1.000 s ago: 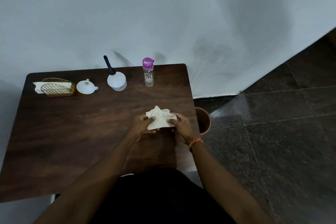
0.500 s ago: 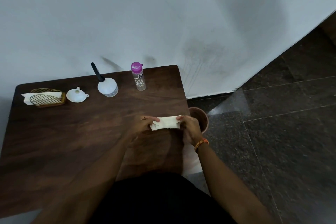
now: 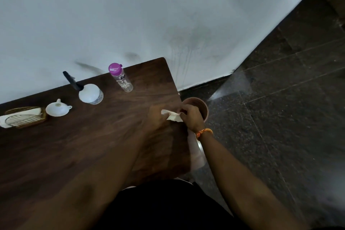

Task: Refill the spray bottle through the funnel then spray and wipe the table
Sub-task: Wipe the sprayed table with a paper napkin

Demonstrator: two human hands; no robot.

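Both hands, left hand (image 3: 155,117) and right hand (image 3: 190,115), have carried the crumpled tissue (image 3: 172,115), pinched between them, to the surface's (image 3: 74,155) right edge beside the bin (image 3: 202,105), suggesting wiping is finished and only discarding remains

Bare forearms, black clothing (image 3: 164,209), orange thread band (image 3: 203,132) on right wrist
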